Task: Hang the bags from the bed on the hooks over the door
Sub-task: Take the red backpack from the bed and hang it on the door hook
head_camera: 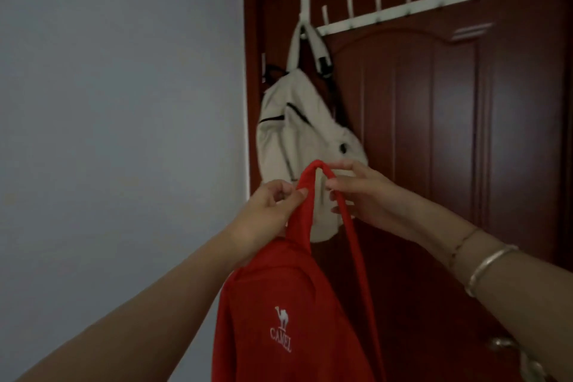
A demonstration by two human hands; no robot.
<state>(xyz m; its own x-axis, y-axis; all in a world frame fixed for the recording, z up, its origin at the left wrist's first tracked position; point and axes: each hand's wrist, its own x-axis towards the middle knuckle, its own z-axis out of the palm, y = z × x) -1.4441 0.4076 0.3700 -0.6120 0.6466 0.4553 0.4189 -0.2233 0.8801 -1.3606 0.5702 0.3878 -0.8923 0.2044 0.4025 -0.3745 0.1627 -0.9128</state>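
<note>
red bag strap raised; left hand fingers pinching it, right hand fingers loosely hooked around it.

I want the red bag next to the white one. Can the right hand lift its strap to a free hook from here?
Probably yes: the right hand holds the red bag's strap, and the free hooks beside the white bag are unobstructed above.

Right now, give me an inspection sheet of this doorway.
Surface: dark red door, closed, white over-door hook rack on top.
Job's things: white backpack hangs from the leftmost hook; red Camel backpack held up below the rack, not yet hooked.
Clutter: nothing seen.
Grippers: left hand pinches the red strap loop; right hand spreads its other side.
Cables: nothing seen.
Surroundings: pale blue wall at left; door handle lower right.
</note>
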